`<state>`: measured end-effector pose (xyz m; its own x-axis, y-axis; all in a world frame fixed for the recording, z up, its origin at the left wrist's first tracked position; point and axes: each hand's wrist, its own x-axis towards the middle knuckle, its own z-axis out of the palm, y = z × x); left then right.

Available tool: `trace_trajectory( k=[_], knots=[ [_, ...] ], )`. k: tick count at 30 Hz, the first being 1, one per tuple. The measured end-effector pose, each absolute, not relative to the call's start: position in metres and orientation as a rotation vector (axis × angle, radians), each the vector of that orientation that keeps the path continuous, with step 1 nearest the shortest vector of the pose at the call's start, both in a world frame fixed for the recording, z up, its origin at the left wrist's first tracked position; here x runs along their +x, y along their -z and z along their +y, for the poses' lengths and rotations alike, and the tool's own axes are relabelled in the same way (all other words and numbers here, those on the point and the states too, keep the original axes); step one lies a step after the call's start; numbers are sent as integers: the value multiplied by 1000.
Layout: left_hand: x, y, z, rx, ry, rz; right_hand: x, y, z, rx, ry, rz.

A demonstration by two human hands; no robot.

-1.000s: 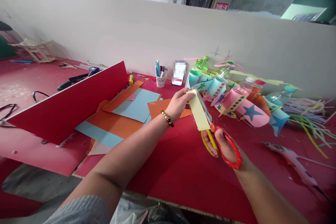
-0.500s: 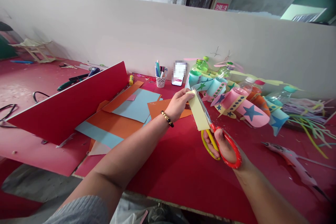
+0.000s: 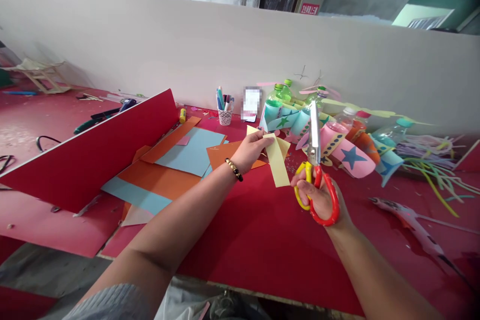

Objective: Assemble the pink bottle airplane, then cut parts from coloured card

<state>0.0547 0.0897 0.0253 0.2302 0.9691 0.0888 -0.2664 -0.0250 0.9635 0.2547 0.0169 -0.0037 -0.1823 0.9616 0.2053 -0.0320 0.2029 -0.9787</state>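
Pinched in my left hand (image 3: 249,152) is a strip of pale yellow paper (image 3: 278,165), hanging down over the red table. More pale yellow paper shows behind that hand, its lower part hidden. My right hand (image 3: 318,192) grips a pair of scissors (image 3: 314,140) by its red and yellow handles, with the blades pointing up and nearly together. The blades stand apart from the strip, to its right. Behind them are plastic bottles wrapped in coloured paper, among them a pink one with a blue star (image 3: 353,156).
Orange and light blue paper sheets (image 3: 191,152) lie to the left, beside a red upright board (image 3: 93,155). A cup of pens (image 3: 225,116) and a phone (image 3: 251,102) stand by the white partition. On the right lie a pink glue gun (image 3: 408,222) and pipe cleaners (image 3: 431,175).
The scissors have come away from the paper strip, swinging to point upward at its right. More yellow paper now shows behind my left hand. The view has shifted slightly.
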Motion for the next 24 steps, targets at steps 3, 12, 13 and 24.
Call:
trace_trajectory(
  k=[3,12,13,24],
  knots=[
    [60,-24,85,1198,-1122,796,255,3,21,-971,-1100,-1381],
    [84,-28,58,1527,-1043,755,254,-2,24,-1040,-1079,-1274],
    [85,-28,57,1562,-1052,745,254,-2,25,-1029,-1093,-1233],
    [86,-11,50,1599,-1023,763,261,4,40,-820,-1179,-973]
  ],
)
